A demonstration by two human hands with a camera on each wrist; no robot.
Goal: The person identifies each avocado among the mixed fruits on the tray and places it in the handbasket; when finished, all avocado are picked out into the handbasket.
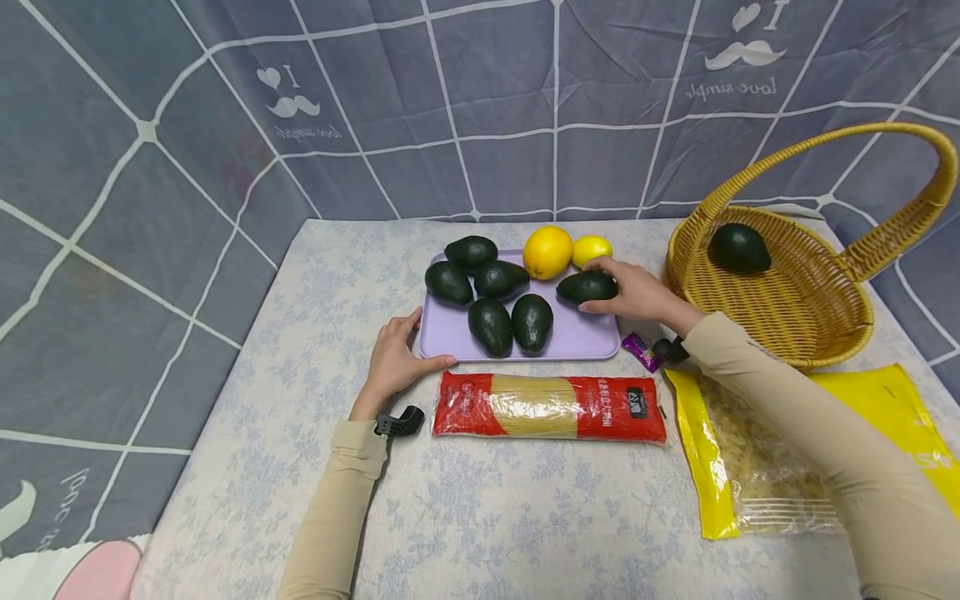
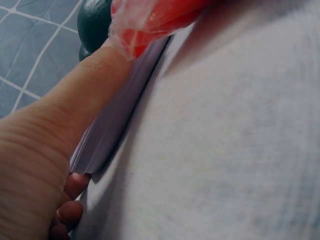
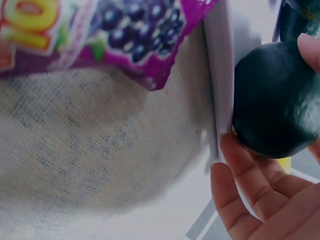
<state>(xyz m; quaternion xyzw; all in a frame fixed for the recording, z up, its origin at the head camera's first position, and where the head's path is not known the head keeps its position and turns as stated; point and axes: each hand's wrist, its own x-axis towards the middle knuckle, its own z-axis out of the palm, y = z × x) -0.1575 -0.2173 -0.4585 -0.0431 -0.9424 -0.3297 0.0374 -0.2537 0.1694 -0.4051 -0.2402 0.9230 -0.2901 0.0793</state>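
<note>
Beige left sleeve (image 1: 321, 517): leads me to the left hand (image 1: 394, 357), its thumb and fingers spread apart, touching the near left corner of the lilac tray (image 1: 585, 335).
Five loose avocados (image 1: 501, 280): on the tray, left of the gripped one.
Noodle packet (image 1: 536, 407): flat on the table, just in front of the tray.
Held avocado (image 1: 582, 287): at the tray's right end, beside the lemon (image 1: 592, 248) — whether it touches the tray, I cannot tell. I judge the step in hand as grasping it; the next move calls for a secure hold, clear of that lemon.
Right hand (image 1: 636, 290): thumb and fingers clamped on that avocado, parted by its girth.
Wicker basket (image 1: 757, 312): farthest right of these, one avocado (image 1: 740, 247) inside — apart from my grip.
</note>
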